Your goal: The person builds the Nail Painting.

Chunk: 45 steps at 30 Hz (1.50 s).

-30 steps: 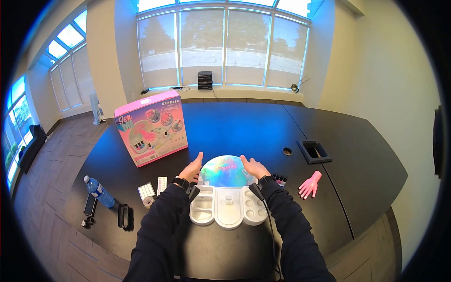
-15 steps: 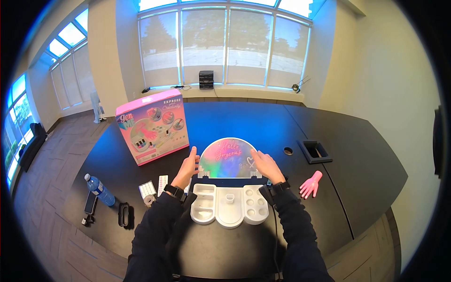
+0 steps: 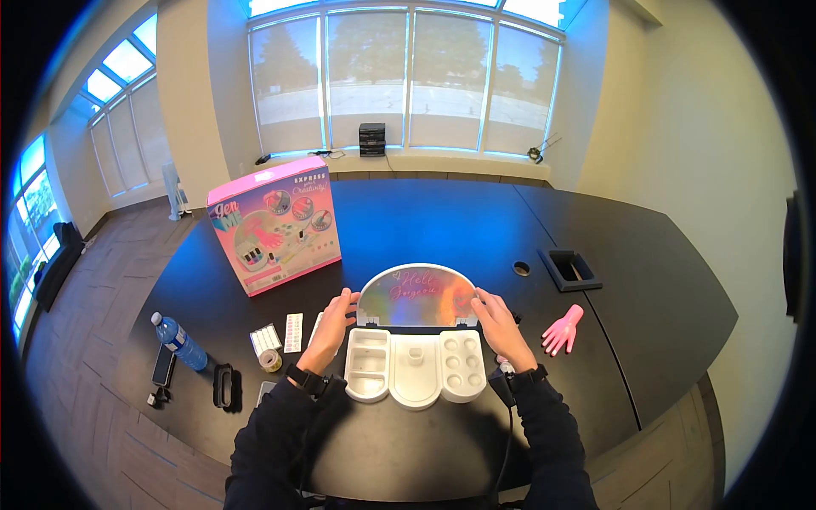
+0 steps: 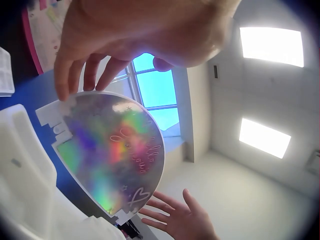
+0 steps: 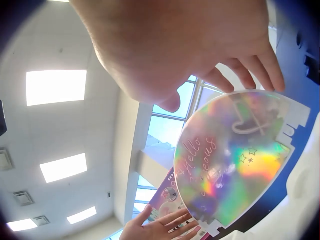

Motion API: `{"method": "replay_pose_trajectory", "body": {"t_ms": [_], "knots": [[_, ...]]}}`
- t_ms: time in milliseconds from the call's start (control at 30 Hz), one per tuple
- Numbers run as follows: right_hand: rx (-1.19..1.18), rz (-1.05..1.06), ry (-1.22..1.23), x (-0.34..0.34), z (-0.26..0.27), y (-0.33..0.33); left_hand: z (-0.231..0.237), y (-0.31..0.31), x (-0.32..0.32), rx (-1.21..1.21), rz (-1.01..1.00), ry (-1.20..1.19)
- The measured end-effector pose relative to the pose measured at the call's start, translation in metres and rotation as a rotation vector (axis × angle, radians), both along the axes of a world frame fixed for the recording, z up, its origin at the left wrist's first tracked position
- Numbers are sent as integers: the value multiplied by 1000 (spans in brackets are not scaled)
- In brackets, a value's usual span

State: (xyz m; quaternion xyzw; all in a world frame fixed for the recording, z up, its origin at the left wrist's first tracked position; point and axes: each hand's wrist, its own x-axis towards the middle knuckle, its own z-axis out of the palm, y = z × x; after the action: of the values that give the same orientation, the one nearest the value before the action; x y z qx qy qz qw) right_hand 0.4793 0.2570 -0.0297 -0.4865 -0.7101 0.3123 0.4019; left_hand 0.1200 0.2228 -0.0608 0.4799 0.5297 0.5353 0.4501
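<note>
A half-round panel (image 3: 416, 299) with a shimmering rainbow face and "Hello Gorgeous" lettering stands upright behind a white organizer tray (image 3: 414, 389). The tray has three left compartments, a central post and round wells on the right. My left hand (image 3: 333, 327) is at the panel's left edge; in the left wrist view its straight fingertips (image 4: 101, 84) lie right along the rim. On the opposite side is my right hand (image 3: 500, 325), its extended fingertips (image 5: 248, 82) at the rim and its thumb apart from the panel. White tabs (image 4: 50, 117) show at the panel's bottom corners.
A pink printed box (image 3: 276, 225) stands at the back left. A water bottle (image 3: 180, 342), a black holder (image 3: 226, 391), a roll of tape (image 3: 269, 361) and a sticker sheet (image 3: 293, 332) are to the left. At right lie a pink model hand (image 3: 563, 330) and a table socket well (image 3: 569, 269).
The panel has risen from leaning back behind the tray to stand more upright, then come lower and nearer the tray. Both hands moved with it, spreading to its sides.
</note>
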Motion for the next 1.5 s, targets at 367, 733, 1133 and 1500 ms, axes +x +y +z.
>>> {"method": "replay_pose_trajectory", "body": {"t_ms": [367, 733, 1133, 1500], "knots": [[-36, 45, 75, 9, -20, -2, -10, -11, -3, 41, 22, 39], [-50, 43, 86, 11, -34, 3, -19, -11, -4, 7, 3, 41], [-102, 54, 137, 14, -47, 6, -24, -14, -2, -28, 17, 41], [-112, 58, 139, 13, -47, 3, -29, -17, -2, -38, 25, 10]]}}
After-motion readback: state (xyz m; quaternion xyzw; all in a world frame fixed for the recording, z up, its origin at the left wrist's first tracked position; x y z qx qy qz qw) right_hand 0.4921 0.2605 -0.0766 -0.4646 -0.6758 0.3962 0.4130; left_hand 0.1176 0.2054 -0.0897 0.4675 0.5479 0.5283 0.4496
